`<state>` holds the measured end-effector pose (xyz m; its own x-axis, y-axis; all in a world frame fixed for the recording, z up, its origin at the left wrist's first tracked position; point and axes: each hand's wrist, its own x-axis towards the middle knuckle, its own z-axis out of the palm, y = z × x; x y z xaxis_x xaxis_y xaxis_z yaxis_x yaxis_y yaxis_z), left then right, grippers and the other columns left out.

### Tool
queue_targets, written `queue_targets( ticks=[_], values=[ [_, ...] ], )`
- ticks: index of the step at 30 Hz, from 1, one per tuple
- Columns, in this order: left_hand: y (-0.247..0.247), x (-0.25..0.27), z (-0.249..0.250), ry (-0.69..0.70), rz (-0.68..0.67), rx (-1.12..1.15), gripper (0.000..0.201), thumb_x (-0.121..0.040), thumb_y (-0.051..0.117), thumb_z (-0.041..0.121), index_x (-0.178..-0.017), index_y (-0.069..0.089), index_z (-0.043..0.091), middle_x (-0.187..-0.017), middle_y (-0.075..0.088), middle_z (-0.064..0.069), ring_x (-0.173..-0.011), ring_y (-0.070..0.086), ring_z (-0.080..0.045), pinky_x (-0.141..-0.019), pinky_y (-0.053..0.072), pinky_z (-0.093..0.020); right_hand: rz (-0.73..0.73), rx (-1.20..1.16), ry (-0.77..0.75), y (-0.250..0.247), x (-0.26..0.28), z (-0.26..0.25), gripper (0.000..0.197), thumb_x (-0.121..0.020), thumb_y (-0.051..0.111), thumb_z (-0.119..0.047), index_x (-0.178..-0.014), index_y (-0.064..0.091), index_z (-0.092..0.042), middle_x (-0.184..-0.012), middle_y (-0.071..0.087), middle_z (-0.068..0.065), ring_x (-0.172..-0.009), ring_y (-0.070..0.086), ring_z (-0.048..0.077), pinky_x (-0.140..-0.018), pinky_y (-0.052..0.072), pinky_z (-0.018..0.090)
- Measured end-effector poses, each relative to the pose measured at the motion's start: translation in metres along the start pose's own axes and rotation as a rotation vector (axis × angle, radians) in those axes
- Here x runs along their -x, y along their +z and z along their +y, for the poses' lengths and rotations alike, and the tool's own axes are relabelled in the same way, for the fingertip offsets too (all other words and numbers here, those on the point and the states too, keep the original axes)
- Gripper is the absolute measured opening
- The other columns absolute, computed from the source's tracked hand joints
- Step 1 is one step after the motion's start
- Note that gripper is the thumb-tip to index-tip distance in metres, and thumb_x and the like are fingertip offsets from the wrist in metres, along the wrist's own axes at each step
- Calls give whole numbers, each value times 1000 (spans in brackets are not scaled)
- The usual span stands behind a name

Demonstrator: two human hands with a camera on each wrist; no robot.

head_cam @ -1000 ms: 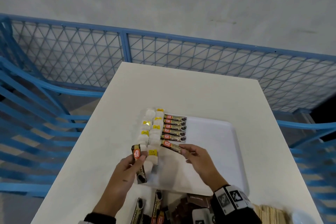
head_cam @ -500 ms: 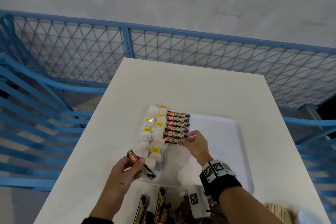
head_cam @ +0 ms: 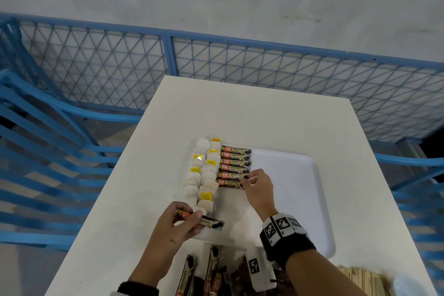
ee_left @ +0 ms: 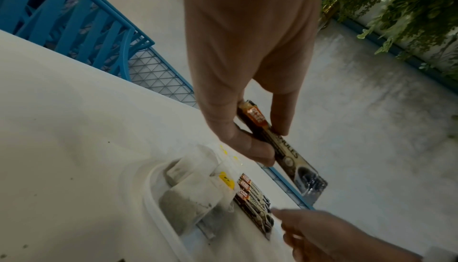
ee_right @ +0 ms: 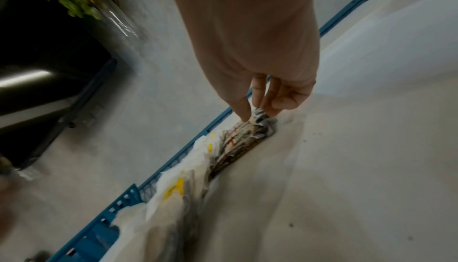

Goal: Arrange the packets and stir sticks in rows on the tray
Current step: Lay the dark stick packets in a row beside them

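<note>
Brown foil coffee stick packet [head_cam: 201, 220] pinched crosswise in left hand [head_cam: 171, 232] near white plastic tray's [head_cam: 310, 202] corner; right hand [head_cam: 258, 186] fingertips pinch end of nearest tray-row packet [head_cam: 230, 182].

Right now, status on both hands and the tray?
Left hand holds one coffee stick above tray. Right hand pinches nearest stick's end in six-stick row. Nothing blocking the next slot.

Head view: even, diffuse light, soft weak shadows, mild overexposure on white tabletop [head_cam: 264, 115] and tray [head_cam: 300, 175]. Fisheye bends blue railing [head_cam: 168, 33] at frame edges. Bottom right corner smeared. Both wrist views dimmer, grainy; near skin at top blurred, washed out. Right wrist view: dark upper left, bright streak at left edge.
</note>
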<state>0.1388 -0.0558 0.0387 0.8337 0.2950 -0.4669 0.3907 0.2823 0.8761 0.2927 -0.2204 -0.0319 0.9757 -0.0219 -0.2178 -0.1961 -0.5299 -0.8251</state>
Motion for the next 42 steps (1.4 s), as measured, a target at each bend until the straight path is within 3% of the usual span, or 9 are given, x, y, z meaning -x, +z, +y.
queue_targets(
  ticks=[2, 5, 8, 16, 19, 25, 33, 37, 42],
  values=[
    [2, 0, 0, -5, 7, -5, 17, -83, 66, 10, -88, 54, -1, -80, 59, -17, -74, 68, -26, -68, 56, -22, -75, -17, -75, -4, 16, -15, 8, -87, 62, -20, -91, 57, -14, -88, 60, 1, -76, 54, 9, -64, 40, 9],
    [3, -1, -2, -22, 30, -4, 22, -84, 66, 13, -91, 54, -4, -84, 64, -24, -76, 69, -27, -67, 57, -21, -435, -117, -127, -14, 51, -39, 10, -91, 56, -30, -92, 61, -21, -84, 62, -6, -70, 55, 5, -66, 42, 14],
    [3, 1, -4, -13, 29, -22, 23, -83, 67, 15, -92, 54, -3, -82, 66, -22, -77, 70, -26, -69, 56, -23, -729, -189, -156, -20, 75, -46, 5, -89, 61, -22, -92, 63, -26, -86, 64, -9, -69, 55, 2, -58, 43, 12],
    [0, 9, -8, -1, 26, -147, 19, -82, 69, 19, -89, 58, 5, -76, 67, -10, -77, 67, -21, -69, 53, -24, -798, -279, -128, -23, 87, -27, 21, -87, 60, -2, -106, 66, -2, -84, 66, 3, -72, 61, 4, -66, 49, 18],
    [-5, 13, -11, 28, 4, -288, 17, -83, 68, 23, -92, 59, 12, -84, 68, -8, -76, 65, -16, -69, 51, -24, -744, -298, -72, -30, 83, -24, 21, -86, 58, 3, -105, 66, -4, -81, 66, 5, -70, 61, 7, -66, 49, 17],
    [-28, 18, -42, 81, -7, -665, 19, -80, 72, 26, -86, 55, 21, -85, 62, -1, -71, 59, -10, -62, 46, -15, -249, -267, 111, -43, 43, -7, 13, -77, 69, 2, -83, 66, -10, -78, 67, 12, -67, 58, 12, -54, 45, 15],
    [-48, 29, -73, -75, -191, -1007, 44, -70, 76, 40, -93, 41, 27, -95, 45, 8, -77, 44, -2, -66, 39, -14, -243, -132, 117, -32, 13, 9, 12, -77, 71, -1, -76, 68, -13, -69, 66, 6, -67, 57, 20, -62, 49, 22],
    [-42, 28, -75, -68, -188, -1058, 43, -71, 74, 36, -85, 34, 29, -89, 42, 10, -73, 41, -3, -59, 35, -15, -206, -84, 95, -23, 11, 6, 8, -77, 71, -3, -82, 68, -9, -68, 64, 2, -61, 56, 12, -60, 47, 16],
    [-41, 26, -76, -47, -162, -1121, 38, -73, 70, 32, -82, 33, 30, -87, 41, 11, -73, 42, -5, -59, 35, -15, -132, -44, 96, -13, 6, 8, 18, -74, 74, -4, -87, 62, -8, -71, 59, -4, -72, 58, 14, -63, 46, 14]
  ],
)
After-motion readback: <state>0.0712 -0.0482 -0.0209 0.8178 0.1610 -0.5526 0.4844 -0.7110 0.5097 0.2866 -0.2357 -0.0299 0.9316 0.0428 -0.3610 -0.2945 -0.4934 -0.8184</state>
